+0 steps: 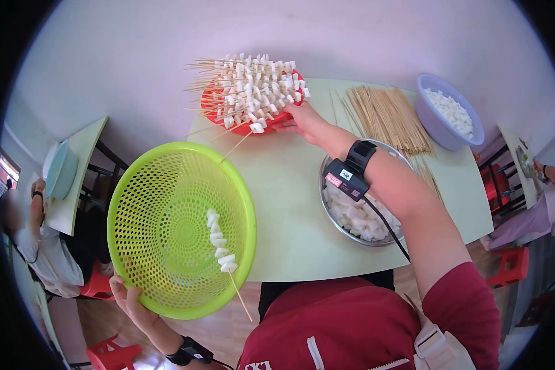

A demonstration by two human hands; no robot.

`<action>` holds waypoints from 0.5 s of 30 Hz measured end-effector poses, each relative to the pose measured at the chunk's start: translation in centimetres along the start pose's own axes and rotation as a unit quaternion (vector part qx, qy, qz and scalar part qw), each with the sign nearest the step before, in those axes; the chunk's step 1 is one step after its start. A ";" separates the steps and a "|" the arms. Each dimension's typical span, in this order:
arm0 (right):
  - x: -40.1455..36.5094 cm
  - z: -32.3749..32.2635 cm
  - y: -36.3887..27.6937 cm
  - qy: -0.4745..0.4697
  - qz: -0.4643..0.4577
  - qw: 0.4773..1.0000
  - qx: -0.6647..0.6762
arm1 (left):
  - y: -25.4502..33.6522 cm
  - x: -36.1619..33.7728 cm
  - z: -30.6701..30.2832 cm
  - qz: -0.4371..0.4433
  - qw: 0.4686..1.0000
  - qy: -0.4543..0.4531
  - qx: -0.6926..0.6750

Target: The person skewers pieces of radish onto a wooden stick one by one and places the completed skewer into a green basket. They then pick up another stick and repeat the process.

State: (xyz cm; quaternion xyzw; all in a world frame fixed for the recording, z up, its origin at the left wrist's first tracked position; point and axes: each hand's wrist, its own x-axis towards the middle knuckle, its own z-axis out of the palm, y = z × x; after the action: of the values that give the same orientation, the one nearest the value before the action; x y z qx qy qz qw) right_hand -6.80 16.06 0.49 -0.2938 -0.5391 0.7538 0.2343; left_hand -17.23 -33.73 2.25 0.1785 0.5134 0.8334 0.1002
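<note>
Left hand (126, 297) clasping green basket (157, 185) rim; right hand (302, 123) pinching skewer (254, 129), at red tray (211, 97)

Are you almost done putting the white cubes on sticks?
Not yet. Done: many filled skewers piled on the red tray, one skewer in the green basket. In hand: left hand holds the basket, right hand reaches the tray. Left: a heap of bare sticks, and white cubes in the metal bowl and purple bowl.

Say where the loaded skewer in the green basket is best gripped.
Probably the skewer by its bare stick end, which juts over the green basket rim toward the person; approach from that near side, since white cubes cover the rest.
</note>
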 end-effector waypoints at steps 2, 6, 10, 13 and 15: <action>0.0 0.2 0.3 0.004 -0.016 1.000 -0.016 | 0.0 -0.3 0.2 -0.015 0.999 0.017 -0.026; -0.6 -0.7 -0.5 -0.026 0.007 0.999 -0.023 | -0.1 -0.3 -0.3 -0.032 0.997 0.044 -0.047; -1.9 -1.4 -0.8 -0.025 0.008 0.999 -0.035 | 1.3 -0.5 -2.6 -0.040 0.995 0.070 -0.050; -1.7 -4.9 0.0 0.005 -0.037 0.982 -0.186 | 2.9 -1.5 -4.5 -0.059 0.993 0.090 -0.057; -2.4 -7.7 -0.8 0.030 -0.097 0.940 -0.326 | 4.3 -2.9 -5.6 -0.045 0.995 0.083 -0.044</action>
State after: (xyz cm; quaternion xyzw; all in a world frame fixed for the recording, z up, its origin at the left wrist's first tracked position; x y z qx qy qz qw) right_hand 0.28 19.89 -0.17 -0.3230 -0.7736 0.5014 0.2140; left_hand -16.74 -41.23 3.21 0.0812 0.4904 0.8616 0.1027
